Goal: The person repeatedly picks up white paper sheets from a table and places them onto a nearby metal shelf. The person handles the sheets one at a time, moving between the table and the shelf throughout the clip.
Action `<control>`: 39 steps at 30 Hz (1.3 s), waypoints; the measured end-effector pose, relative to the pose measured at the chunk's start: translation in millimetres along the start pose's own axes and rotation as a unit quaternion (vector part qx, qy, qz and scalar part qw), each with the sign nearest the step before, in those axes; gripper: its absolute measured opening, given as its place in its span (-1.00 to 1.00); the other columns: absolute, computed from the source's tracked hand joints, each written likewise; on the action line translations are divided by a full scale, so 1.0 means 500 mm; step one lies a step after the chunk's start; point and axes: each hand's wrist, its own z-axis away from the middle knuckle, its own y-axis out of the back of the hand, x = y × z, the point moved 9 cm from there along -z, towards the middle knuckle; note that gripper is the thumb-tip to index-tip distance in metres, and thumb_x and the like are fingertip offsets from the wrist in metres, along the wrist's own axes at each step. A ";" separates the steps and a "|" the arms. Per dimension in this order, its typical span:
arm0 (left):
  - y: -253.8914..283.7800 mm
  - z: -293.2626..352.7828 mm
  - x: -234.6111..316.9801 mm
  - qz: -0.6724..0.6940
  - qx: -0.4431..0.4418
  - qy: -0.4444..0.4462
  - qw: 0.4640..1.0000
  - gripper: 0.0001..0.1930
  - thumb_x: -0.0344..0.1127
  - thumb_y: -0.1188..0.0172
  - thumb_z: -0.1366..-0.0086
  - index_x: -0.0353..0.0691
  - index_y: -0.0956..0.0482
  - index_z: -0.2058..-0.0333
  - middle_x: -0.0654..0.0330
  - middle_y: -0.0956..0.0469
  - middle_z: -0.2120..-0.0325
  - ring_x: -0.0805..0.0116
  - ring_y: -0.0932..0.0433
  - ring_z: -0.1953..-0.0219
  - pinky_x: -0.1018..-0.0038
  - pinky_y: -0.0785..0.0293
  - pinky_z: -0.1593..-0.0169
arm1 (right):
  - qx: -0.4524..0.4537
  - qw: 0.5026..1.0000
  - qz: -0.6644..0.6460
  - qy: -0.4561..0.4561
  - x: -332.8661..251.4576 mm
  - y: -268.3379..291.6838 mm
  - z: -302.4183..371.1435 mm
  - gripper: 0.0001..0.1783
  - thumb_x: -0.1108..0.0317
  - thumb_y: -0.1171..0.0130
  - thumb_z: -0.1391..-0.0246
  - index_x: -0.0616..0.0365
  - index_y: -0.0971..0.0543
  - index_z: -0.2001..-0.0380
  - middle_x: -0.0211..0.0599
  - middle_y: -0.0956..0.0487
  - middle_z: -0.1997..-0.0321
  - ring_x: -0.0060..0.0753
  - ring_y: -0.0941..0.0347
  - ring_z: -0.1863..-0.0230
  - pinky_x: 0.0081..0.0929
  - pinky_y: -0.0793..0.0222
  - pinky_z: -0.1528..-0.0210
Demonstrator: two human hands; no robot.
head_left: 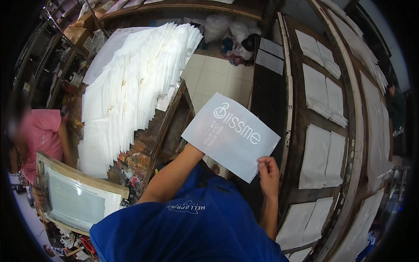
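Note:
A pale, frosted flat plastic bag or sheet [231, 135] with white printing is held tilted in front of my body. My right hand [268, 170] pinches its lower right edge between thumb and fingers. My left hand [194, 151] reaches under the left edge; its fingers are hidden behind the sheet, so their grip does not show. To the left, a big overlapping spread of similar whitish sheets [131, 83] covers much of a paint-stained worktable [142, 142].
At right, a dark rack [293, 174] carries several paired stacks of pale sheets [323, 153]. A person in a pink top [46, 131] is at the left, near a wooden-framed printing screen [76, 198]. Clear plastic bags [238, 32] lie beyond the tiled floor [214, 72].

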 end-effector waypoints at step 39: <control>0.739 0.133 -0.207 -0.861 -0.405 0.169 0.257 -0.81 -0.24 -0.12 -0.12 -0.26 -0.54 0.47 0.01 -0.53 0.49 -0.01 -0.50 0.39 0.15 -0.43 0.30 | 0.735 0.616 0.275 -0.073 -0.605 0.738 1.336 -0.81 0.30 -0.18 -0.08 0.12 -0.46 0.27 -0.56 -0.36 0.55 -0.73 -0.20 0.62 -0.67 -0.07 0.66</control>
